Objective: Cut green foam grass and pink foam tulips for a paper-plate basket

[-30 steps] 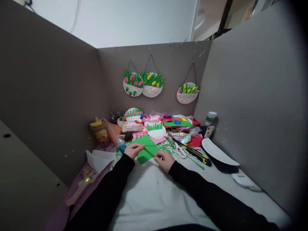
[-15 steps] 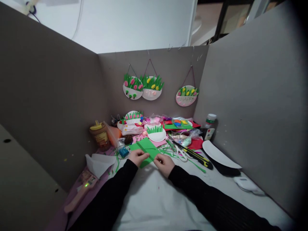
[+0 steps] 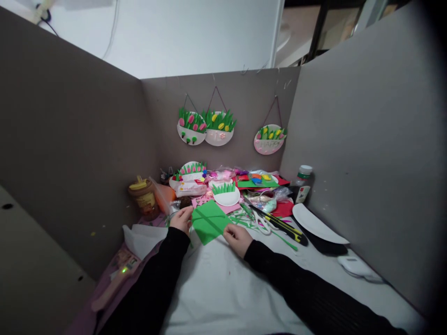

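A green foam sheet (image 3: pixel 208 221) lies on the white table cover between both hands. My left hand (image 3: pixel 181 218) pinches its left edge, next to a clear roll of tape that it partly hides. My right hand (image 3: pixel 237 238) holds the sheet's lower right corner. Both arms are in black sleeves. Just beyond the sheet sits a white half plate with green paper grass (image 3: pixel 226 194). Thin green strips (image 3: pixel 244 217) lie scattered to the right of the sheet.
Grey cardboard walls (image 3: pixel 70 139) enclose the desk on three sides, with three plate crafts (image 3: pixel 206 125) hung on the back one. A glue gun (image 3: pixel 113 284) lies at left near white paper (image 3: pixel 141 235). A yellow-black cutter (image 3: pixel 282 223), white scissors (image 3: pixel 263 222), a half plate (image 3: pixel 319 224) and a glue bottle (image 3: pixel 303 182) sit right.
My left hand slid left and further back along the green sheet's edge, and the sheet turned a little. My right hand stayed at the lower right corner.
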`<state>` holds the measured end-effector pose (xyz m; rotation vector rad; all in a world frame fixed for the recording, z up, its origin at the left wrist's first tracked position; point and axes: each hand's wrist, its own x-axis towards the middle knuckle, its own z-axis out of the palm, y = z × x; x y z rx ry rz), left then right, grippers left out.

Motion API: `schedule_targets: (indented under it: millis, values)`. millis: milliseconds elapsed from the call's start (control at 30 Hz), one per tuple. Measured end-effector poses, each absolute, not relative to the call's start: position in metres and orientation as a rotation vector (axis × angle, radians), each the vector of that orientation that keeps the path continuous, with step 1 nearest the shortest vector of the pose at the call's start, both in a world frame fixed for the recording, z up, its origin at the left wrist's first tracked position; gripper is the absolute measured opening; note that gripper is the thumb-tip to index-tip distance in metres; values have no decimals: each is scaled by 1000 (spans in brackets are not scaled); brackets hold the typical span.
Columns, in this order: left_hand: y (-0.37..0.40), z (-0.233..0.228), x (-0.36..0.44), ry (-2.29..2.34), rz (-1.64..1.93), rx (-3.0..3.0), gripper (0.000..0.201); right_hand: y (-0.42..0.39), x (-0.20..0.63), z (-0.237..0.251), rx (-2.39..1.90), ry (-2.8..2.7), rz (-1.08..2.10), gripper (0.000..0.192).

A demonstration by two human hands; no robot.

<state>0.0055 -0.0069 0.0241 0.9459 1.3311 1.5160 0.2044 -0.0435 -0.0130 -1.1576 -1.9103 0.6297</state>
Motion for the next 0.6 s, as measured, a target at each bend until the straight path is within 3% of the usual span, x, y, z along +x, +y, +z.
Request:
schedule_targets:
  millis: [67,167,267,433,600]
  values:
    - [-10,23,10,1343,1469,1041,44,-43,204,-13,-1166,-1873,637,14]
    - [-21,18,25,1286,1026,1456,39,-45,201,-10,-1155,-1876,599,16]
    - [-30,13,37,1309,875,1640,34,-49,197,-9,-1120,-1951,559,18]
    - [-20,11,25,1364,1070,1425,39,-44,208,-5,-1248,-2094,411,16]
    - [-7,8,14,1356,1263,1201,44,-13,267,10,-2038,-2071,151,16]
